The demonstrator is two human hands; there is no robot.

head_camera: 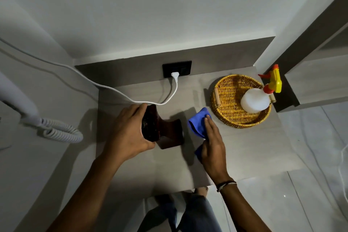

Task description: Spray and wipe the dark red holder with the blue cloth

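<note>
On the grey counter (235, 149), near its middle, the dark red holder (165, 130) stands with its wide top tilted toward nine o'clock. Left hand (130, 132) wraps that top, fingers curled around it. At three o'clock of the holder, just beside it, the right hand (212, 143) presses the blue cloth (197, 122) flat, fingers together. Toward one o'clock a spray bottle (256, 100) sits in the wicker basket (226, 100).
</note>
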